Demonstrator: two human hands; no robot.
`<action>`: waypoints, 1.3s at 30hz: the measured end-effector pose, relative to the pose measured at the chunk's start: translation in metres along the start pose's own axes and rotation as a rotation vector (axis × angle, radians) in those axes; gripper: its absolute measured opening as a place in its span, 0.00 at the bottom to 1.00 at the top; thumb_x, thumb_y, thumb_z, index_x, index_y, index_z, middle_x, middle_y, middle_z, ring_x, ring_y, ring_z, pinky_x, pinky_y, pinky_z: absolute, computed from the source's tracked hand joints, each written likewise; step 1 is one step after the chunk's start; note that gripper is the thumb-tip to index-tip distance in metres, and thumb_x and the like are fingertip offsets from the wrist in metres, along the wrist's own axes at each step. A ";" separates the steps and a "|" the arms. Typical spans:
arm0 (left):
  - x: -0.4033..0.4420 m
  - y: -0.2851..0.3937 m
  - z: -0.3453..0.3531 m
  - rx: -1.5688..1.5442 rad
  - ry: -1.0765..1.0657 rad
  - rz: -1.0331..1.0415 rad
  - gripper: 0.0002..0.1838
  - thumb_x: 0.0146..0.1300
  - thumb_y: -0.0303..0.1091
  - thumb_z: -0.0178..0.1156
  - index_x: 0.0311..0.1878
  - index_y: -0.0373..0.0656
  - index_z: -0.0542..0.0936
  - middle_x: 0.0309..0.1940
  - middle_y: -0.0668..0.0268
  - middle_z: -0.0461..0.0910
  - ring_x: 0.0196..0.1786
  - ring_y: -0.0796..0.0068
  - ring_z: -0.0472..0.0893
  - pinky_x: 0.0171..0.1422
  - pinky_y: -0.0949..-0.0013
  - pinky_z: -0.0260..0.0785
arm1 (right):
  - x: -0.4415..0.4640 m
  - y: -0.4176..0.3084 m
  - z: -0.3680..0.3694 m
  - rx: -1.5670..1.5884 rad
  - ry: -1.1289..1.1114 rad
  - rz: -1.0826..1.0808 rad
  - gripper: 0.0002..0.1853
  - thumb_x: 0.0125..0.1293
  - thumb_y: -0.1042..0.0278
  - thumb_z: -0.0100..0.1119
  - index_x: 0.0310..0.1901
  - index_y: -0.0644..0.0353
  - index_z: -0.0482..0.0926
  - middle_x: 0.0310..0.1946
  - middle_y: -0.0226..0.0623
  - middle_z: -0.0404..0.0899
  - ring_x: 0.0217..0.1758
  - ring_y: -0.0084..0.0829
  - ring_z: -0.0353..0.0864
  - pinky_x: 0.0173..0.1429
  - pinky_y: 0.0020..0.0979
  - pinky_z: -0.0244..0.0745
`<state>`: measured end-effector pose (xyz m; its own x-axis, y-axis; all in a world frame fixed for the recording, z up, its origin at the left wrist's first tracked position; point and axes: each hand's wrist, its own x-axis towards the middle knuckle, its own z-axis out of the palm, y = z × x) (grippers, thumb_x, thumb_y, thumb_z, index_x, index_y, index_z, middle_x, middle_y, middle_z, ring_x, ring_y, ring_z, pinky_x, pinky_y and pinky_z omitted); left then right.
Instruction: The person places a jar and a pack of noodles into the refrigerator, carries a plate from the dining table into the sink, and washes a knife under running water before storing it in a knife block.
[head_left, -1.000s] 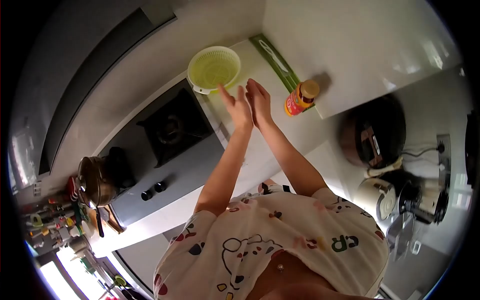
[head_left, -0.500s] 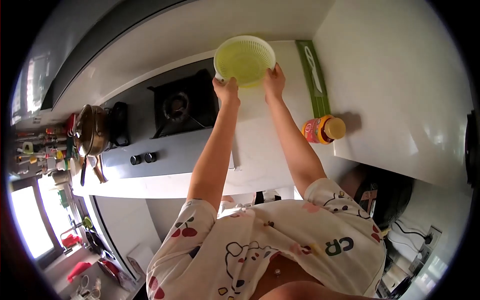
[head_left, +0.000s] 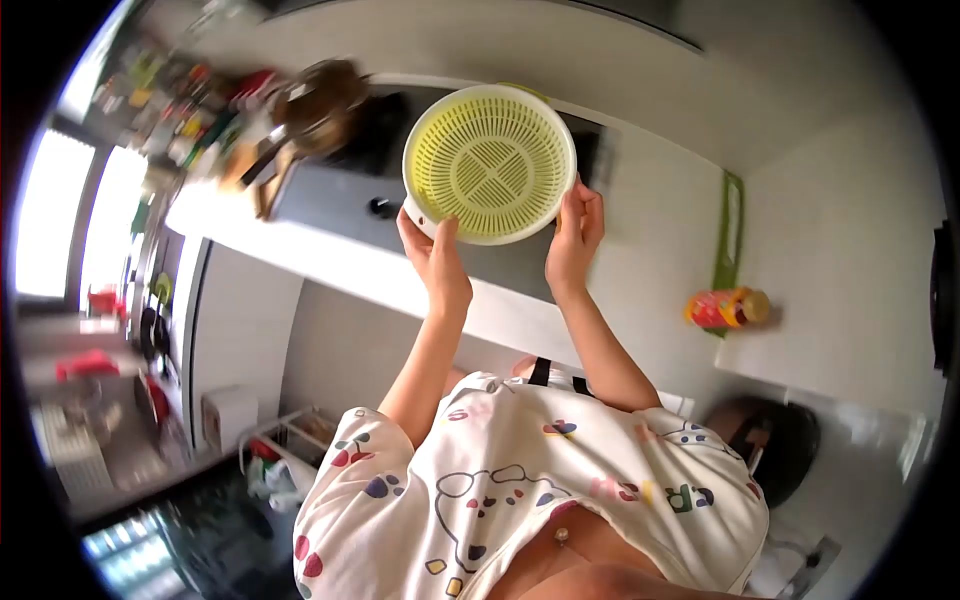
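Colander (head_left: 490,165) is hanging, apparently above the cooktop (head_left: 330,200) | left hand (head_left: 437,265) and right hand (head_left: 578,240) are holding its near rim, spaced apart | jar (head_left: 722,309) is resting on the desk (head_left: 655,225), well rightward | pot (head_left: 325,105) is sitting leftward

A grey stove (head_left: 325,205), long-handled pot (head_left: 322,108), pale counter (head_left: 655,225) and slotted colander (head_left: 490,165) mark this as a kitchen.

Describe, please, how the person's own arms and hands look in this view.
The left hand and right hand are bare, with no glove, watch or bracelet showing. The forearms are uncovered. The left sleeve is short, loose and off-white, with a red cherry print; the right sleeve carries dark line drawing.
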<state>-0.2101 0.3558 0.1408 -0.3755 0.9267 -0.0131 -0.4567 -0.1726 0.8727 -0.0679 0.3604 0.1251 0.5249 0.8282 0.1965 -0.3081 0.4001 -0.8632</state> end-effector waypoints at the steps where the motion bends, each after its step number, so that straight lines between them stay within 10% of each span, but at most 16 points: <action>1: 0.004 0.020 -0.027 0.004 0.073 0.050 0.26 0.61 0.20 0.53 0.63 0.40 0.64 0.55 0.65 0.73 0.58 0.73 0.72 0.66 0.69 0.61 | -0.018 0.009 0.028 0.026 -0.070 0.016 0.05 0.74 0.74 0.47 0.47 0.64 0.69 0.62 0.46 0.74 0.58 0.24 0.74 0.62 0.26 0.66; 6: 0.015 0.122 -0.188 -0.033 0.364 0.299 0.23 0.61 0.22 0.54 0.61 0.41 0.66 0.52 0.67 0.74 0.54 0.77 0.73 0.62 0.71 0.62 | -0.131 0.063 0.180 0.085 -0.343 0.200 0.07 0.74 0.72 0.49 0.47 0.64 0.71 0.45 0.35 0.78 0.48 0.21 0.76 0.54 0.24 0.71; 23: 0.048 0.345 -0.572 -0.054 1.045 0.773 0.23 0.63 0.25 0.56 0.62 0.40 0.66 0.53 0.65 0.72 0.55 0.75 0.72 0.64 0.71 0.61 | -0.455 0.187 0.559 0.264 -1.034 0.651 0.10 0.73 0.69 0.51 0.51 0.63 0.72 0.43 0.31 0.74 0.44 0.18 0.72 0.52 0.21 0.70; 39: 0.210 0.403 -0.828 0.089 1.149 0.506 0.22 0.60 0.23 0.57 0.57 0.41 0.66 0.52 0.64 0.71 0.54 0.73 0.72 0.62 0.68 0.64 | -0.546 0.368 0.797 0.134 -1.152 0.761 0.08 0.70 0.71 0.54 0.48 0.63 0.71 0.44 0.32 0.74 0.44 0.18 0.72 0.54 0.23 0.69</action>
<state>-1.1409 0.2048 0.0856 -0.9966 -0.0689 -0.0453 -0.0176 -0.3585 0.9333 -1.1000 0.3686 0.0711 -0.7284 0.6846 0.0285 -0.3272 -0.3109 -0.8924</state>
